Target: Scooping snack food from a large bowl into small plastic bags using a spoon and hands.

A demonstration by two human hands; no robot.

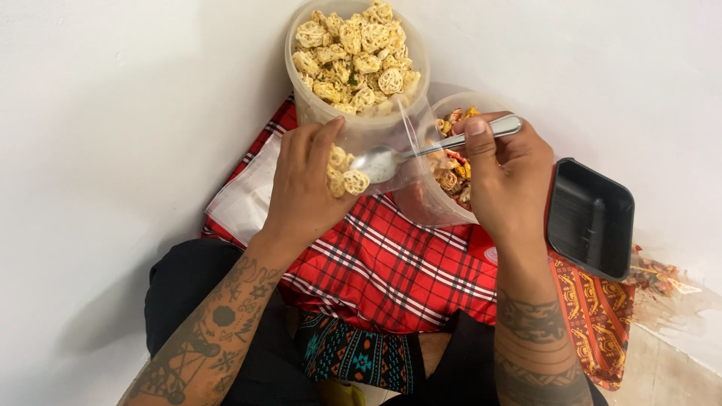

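Left hand: the left hand [301, 188] is cupped, fingers curled together around a few pale, wheel-shaped fried snacks [342, 177] resting in the palm.
Right hand: the right hand [508, 177] has thumb and fingers pressed on the handle of a metal spoon [421, 150], which lies level and points left.
Spoon bowl: it sits just beside the snacks in the left hand; whether it touches them cannot be told.
Large tub: a clear plastic tub [361, 124], filled to the brim with the same pale snacks, stands just behind the left hand.
Second tub: a smaller clear tub [429, 207] of mixed orange and red snacks tilts under the right hand.
Tray: a black plastic tray [590, 218] lies right of the right hand.
Underneath: a red plaid cloth [391, 271] spreads over the person's lap, against a white wall [113, 113].
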